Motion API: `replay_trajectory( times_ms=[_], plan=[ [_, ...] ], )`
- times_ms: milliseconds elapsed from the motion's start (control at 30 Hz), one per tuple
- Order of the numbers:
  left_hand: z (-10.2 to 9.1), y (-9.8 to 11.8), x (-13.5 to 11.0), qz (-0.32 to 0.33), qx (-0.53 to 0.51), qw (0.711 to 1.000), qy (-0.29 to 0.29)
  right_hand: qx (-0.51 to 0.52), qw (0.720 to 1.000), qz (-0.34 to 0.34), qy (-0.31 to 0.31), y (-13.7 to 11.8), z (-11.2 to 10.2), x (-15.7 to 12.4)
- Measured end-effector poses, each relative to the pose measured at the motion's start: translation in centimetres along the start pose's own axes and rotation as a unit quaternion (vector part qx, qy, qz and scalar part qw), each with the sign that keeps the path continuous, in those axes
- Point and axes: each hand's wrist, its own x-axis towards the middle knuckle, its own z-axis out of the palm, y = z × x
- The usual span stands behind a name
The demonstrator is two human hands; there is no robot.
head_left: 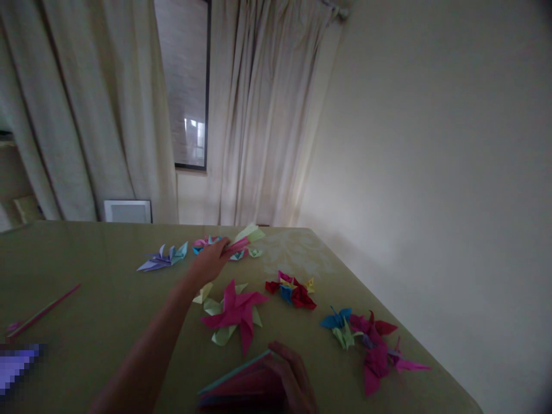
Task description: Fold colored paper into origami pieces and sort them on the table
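My left hand [211, 257] reaches across the table with its fingers closed on a pink and pale green folded paper piece [249, 237]. Just below and behind that piece lie small pink and blue origami figures [202, 244], partly covered by the hand. Close to me, my right hand [295, 376] grips a stack of coloured paper [245, 382] with a green edge, pink sheets and a dark lower side. Between the two hands a pink paper pinwheel [235, 310] rests on pale green folded paper [222, 334].
Purple and light blue paper cranes [164, 259] sit at the far left. Red, blue and yellow origami [297, 290] and magenta cranes [375, 356] lie to the right. A thin pink stick [45, 310] is on the left. The wall [431, 201] borders the table's right edge.
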Motion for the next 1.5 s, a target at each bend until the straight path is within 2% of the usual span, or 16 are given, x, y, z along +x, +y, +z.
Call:
replay_trajectory(
  times_ms=[133,233,333,433,533,633,700,800,867,933,1033,1133,1233,1333,1400,1500],
  plan=[
    [-1.2,1.3,-0.4,-0.019,-0.035,0.998,0.041,0.062,0.997,0.020,0.029,-0.5,-0.8,0.4],
    [-2.5,2.7,-0.9,-0.013,-0.075,0.995,0.058,0.069,0.996,0.024,0.058,-1.4,-1.8,2.5],
    [-4.7,5.2,-2.2,0.028,-0.128,0.989,0.064,0.081,0.994,0.016,0.072,-3.1,-3.0,7.3],
    [-6.6,8.5,-4.4,0.077,-0.235,0.969,0.032,0.134,0.988,0.019,0.080,-5.1,-3.8,14.0],
    [-7.1,10.6,-6.3,0.097,-0.281,0.955,0.015,0.204,0.976,0.040,0.071,-6.5,-3.9,20.1],
    [-6.8,10.7,-7.0,0.088,-0.280,0.956,0.033,0.261,0.961,0.048,0.075,-6.7,-3.4,23.5],
    [-6.5,10.4,-7.1,0.088,-0.310,0.947,0.016,0.257,0.961,0.036,0.097,-6.3,-3.0,24.3],
    [-6.2,10.1,-7.0,0.059,-0.399,0.915,-0.007,0.213,0.970,0.002,0.119,-5.5,-3.2,24.7],
    [-6.0,10.4,-6.8,0.023,-0.442,0.897,0.009,0.217,0.969,-0.002,0.115,-5.0,-3.8,24.7],
    [-5.8,10.6,-6.5,0.009,-0.454,0.890,0.035,0.255,0.962,0.015,0.098,-4.6,-4.6,24.9],
    [-5.3,10.6,-5.9,0.014,-0.441,0.895,0.066,0.301,0.947,0.046,0.102,-4.3,-5.7,25.1],
    [-4.9,10.0,-5.6,0.019,-0.405,0.905,0.127,0.329,0.929,0.054,0.158,-4.2,-6.8,25.3],
    [-4.8,9.1,-5.5,0.017,-0.314,0.928,0.200,0.388,0.890,0.062,0.233,-4.5,-8.2,25.3],
    [-5.2,8.6,-5.7,0.047,-0.218,0.947,0.231,0.433,0.854,0.064,0.282,-4.9,-9.6,25.1],
    [-5.6,8.5,-5.9,0.084,-0.185,0.948,0.243,0.438,0.851,0.063,0.282,-5.0,-10.2,24.9],
    [-6.0,8.9,-6.4,0.119,-0.166,0.946,0.252,0.414,0.866,0.061,0.273,-4.9,-10.2,24.7]
  ],
)
